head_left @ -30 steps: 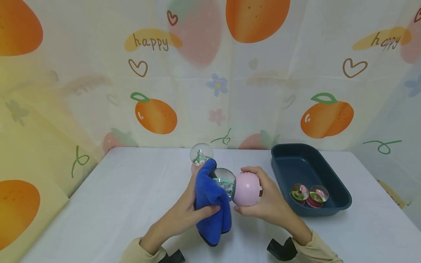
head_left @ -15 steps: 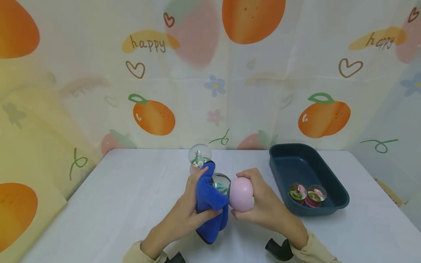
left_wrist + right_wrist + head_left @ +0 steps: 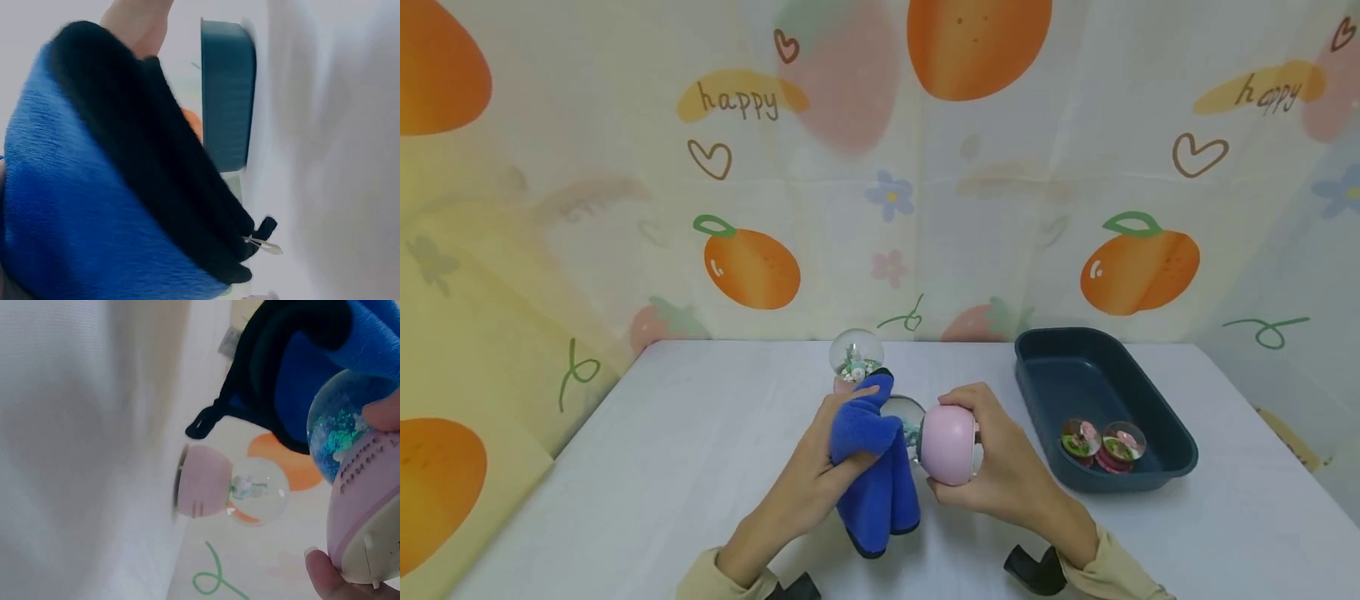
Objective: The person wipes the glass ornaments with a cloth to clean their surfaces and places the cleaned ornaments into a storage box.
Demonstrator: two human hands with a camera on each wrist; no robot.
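Observation:
My right hand (image 3: 1000,458) grips the pink base of a snow globe (image 3: 947,446), held on its side with the glass ball facing left. Teal glitter and dark lettering on the base show in the right wrist view, where thumb and fingers hold the snow globe (image 3: 362,506). My left hand (image 3: 808,479) holds a blue cloth (image 3: 872,467) with black edging, bunched right at the glass ball and hanging below it. In the left wrist view the cloth (image 3: 94,200) hides most of the hand. Behind the cloth, a second snow globe (image 3: 856,354) stands upright on the table.
A dark blue tray (image 3: 1037,379) stands on the right of the white-covered table (image 3: 700,417). Two small glass balls (image 3: 1081,439) with pink bases lie in its near end. A printed fruit curtain (image 3: 985,200) hangs behind the table's far edge.
Both hands have come slightly lower and left with the snow globe. The cloth has shifted left on the ball, its fold now bunched higher in the left hand.

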